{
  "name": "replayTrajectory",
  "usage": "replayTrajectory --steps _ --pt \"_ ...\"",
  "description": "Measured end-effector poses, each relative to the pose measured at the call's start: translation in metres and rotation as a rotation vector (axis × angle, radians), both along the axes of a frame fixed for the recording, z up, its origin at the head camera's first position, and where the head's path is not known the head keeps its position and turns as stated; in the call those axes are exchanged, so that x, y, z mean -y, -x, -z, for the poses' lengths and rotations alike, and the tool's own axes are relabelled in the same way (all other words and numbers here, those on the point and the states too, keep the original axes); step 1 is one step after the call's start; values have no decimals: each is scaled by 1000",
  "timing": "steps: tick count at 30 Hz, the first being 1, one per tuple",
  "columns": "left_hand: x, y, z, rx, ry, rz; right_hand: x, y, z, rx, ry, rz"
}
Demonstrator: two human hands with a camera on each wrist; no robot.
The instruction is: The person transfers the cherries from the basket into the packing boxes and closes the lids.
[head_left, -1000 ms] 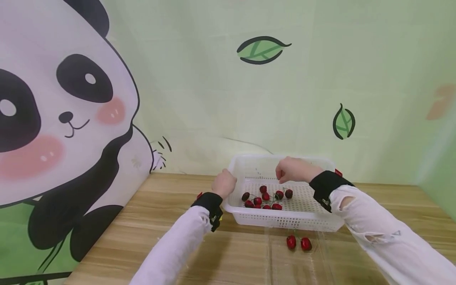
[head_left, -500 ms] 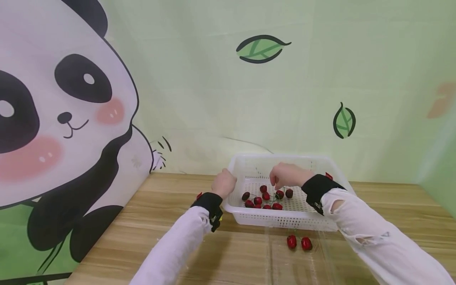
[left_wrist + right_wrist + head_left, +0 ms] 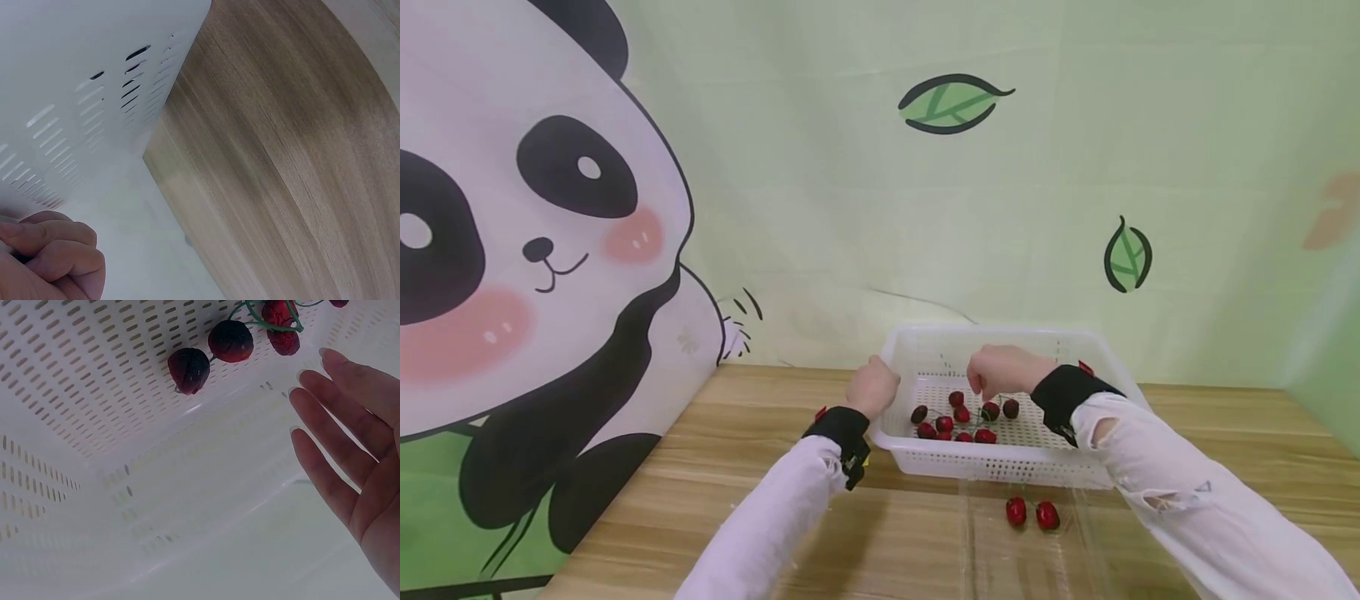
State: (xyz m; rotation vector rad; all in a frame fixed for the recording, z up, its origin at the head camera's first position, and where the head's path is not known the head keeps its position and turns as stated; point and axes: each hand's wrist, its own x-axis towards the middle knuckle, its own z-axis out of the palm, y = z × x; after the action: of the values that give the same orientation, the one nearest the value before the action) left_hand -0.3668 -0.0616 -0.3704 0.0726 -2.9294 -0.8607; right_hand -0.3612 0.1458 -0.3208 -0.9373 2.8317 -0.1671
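A white slotted plastic basket stands on the table with several red cherries on green stems in its left part. My left hand grips the basket's left rim; its curled fingers show beside the slotted wall in the left wrist view. My right hand hangs over the cherries inside the basket. In the right wrist view its fingers are extended and apart, near the green stems and dark red cherries, holding nothing visible.
A clear plastic box lies on the wooden table in front of the basket, with two cherries at its far end. Behind the table hangs a pale green backdrop with a panda printed on it.
My right hand has moved left and lower over the cherries, then stayed nearly still. My left hand keeps its place on the basket rim.
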Motion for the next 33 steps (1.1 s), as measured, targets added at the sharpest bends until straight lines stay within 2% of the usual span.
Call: replayTrajectory --steps 8,12,24,28,33 --pt "1 -1 1 -9 17 0 6 -1 1 -7 -65 -42" --pt "1 -1 0 -13 18 1 7 -2 4 -1 -71 -31" --pt "0 2 2 -36 50 -4 5 -1 7 89 -85 9" --pt "0 4 3 -26 41 -7 7 2 9 100 -95 -11" --pt "0 3 2 -25 33 -4 8 1 11 52 -114 -76"
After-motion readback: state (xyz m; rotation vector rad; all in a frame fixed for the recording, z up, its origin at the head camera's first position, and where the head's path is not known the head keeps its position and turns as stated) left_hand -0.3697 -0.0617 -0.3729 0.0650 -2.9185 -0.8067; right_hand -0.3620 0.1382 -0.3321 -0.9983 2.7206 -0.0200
